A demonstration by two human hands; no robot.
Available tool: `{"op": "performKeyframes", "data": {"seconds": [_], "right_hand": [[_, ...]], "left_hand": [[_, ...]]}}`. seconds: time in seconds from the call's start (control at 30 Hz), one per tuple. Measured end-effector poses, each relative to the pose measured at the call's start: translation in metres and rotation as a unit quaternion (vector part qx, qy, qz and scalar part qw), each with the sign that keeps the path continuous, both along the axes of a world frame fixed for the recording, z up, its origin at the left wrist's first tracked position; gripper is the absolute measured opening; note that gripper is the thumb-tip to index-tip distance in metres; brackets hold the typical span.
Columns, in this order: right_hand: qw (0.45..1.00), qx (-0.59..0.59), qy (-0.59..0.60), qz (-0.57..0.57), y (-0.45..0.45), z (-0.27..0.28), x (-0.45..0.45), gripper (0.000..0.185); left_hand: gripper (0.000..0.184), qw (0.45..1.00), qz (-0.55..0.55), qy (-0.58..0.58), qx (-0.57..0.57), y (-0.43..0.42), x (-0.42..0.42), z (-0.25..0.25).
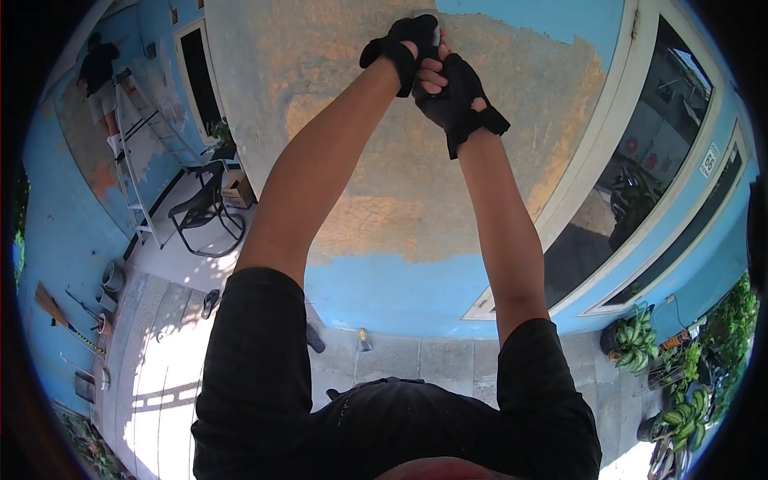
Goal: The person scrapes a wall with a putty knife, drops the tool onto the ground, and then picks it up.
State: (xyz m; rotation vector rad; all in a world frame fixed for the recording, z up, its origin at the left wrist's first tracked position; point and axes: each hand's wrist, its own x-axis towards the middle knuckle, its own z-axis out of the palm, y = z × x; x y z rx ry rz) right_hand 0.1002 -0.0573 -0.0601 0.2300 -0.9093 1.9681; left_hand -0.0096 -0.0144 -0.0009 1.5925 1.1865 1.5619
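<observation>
Both my arms reach up to a wall whose blue paint is gone over a wide patch, baring grey and orange-brown plaster. My left hand, in a black fingerless glove, is closed at the top of the patch around a flat pale grey tool. Most of that tool is hidden by the fingers, so its exact kind does not show. Just below and to the right, my right hand, gloved the same way, has its fingers curled against the lower end of the tool. Blue paint remains above and below the patch.
A glazed door stands to the right, with potted plants below. At left, another person is on a stepladder near a black chair. A yellow-handled scraper lies on the paving; a broom leans left.
</observation>
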Motion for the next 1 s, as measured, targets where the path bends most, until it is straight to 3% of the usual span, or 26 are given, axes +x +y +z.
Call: {"op": "performKeyframes", "data": {"seconds": [0.1, 0.17, 0.23, 0.33, 0.43, 0.5, 0.57, 0.6, 0.63, 0.67, 0.73, 0.77, 0.8, 0.83, 0.9, 0.93, 0.97, 1.0], "right_hand": [[1.000, 0.003, 0.010, 0.024, 0.009, 0.035, -0.008, 0.016], [0.999, 0.016, 0.009, 0.030, 0.012, 0.048, -0.013, 0.015], [0.999, -0.029, -0.010, 0.033, 0.001, 0.037, -0.005, 0.012], [0.996, -0.069, -0.049, -0.027, -0.004, -0.018, 0.011, 0.012], [0.991, -0.109, -0.078, -0.025, -0.016, -0.127, 0.039, 0.009], [0.978, -0.179, -0.106, -0.031, -0.039, -0.213, 0.061, 0.007], [0.938, -0.204, -0.254, -0.117, -0.074, -0.293, 0.088, 0.010], [0.856, -0.153, -0.433, -0.235, -0.086, -0.334, 0.098, 0.016], [0.778, -0.131, -0.530, -0.310, -0.104, -0.363, 0.108, 0.023], [0.716, -0.094, -0.572, -0.389, -0.108, -0.423, 0.116, 0.029], [0.570, 0.054, -0.679, -0.460, -0.153, -0.438, 0.128, 0.042], [0.570, 0.053, -0.693, -0.439, -0.172, -0.429, 0.125, 0.041], [0.610, 0.047, -0.673, -0.416, -0.175, -0.444, 0.127, 0.042], [0.646, 0.037, -0.655, -0.390, -0.175, -0.471, 0.131, 0.043], [0.708, -0.022, -0.559, -0.431, -0.159, -0.541, 0.146, 0.023], [0.862, -0.336, -0.281, -0.253, -0.160, -0.526, 0.161, 0.017], [0.727, -0.123, -0.542, -0.404, -0.168, -0.501, 0.161, 0.023], [0.732, -0.121, -0.544, -0.393, -0.160, -0.512, 0.170, 0.025]], "left_hand": [[0.041, 0.989, -0.027, -0.106, -0.102, -0.066, 0.009, 0.044], [0.042, 0.986, -0.067, -0.116, -0.099, -0.045, -0.002, 0.045], [0.043, 0.982, -0.099, -0.132, -0.096, -0.040, -0.004, 0.027], [0.042, 0.991, -0.025, -0.100, -0.086, -0.028, 0.018, -0.027], [0.043, 0.980, 0.007, -0.116, -0.163, -0.032, 0.045, -0.126], [0.040, 0.953, -0.078, -0.132, -0.260, -0.023, 0.052, -0.234], [0.034, 0.881, -0.148, -0.260, -0.366, -0.030, 0.059, -0.359], [0.040, 0.856, -0.150, -0.265, -0.418, -0.060, 0.062, -0.400], [0.058, 0.838, -0.129, -0.288, -0.445, -0.083, 0.065, -0.442], [0.079, 0.793, -0.157, -0.348, -0.475, -0.106, 0.064, -0.483], [0.093, 0.720, -0.153, -0.396, -0.548, -0.136, 0.075, -0.548], [0.087, 0.698, -0.103, -0.434, -0.560, -0.158, 0.091, -0.559], [0.079, 0.596, -0.398, -0.540, -0.442, -0.155, 0.101, -0.613], [0.068, 0.663, -0.320, -0.521, -0.431, -0.176, 0.124, -0.600], [0.046, 0.783, -0.147, -0.434, -0.421, -0.223, 0.171, -0.564], [0.047, 0.828, -0.178, -0.285, -0.449, -0.239, 0.178, -0.549], [0.056, 0.845, -0.199, -0.350, -0.353, -0.249, 0.188, -0.579], [0.061, 0.808, -0.233, -0.384, -0.382, -0.261, 0.183, -0.559]]}}
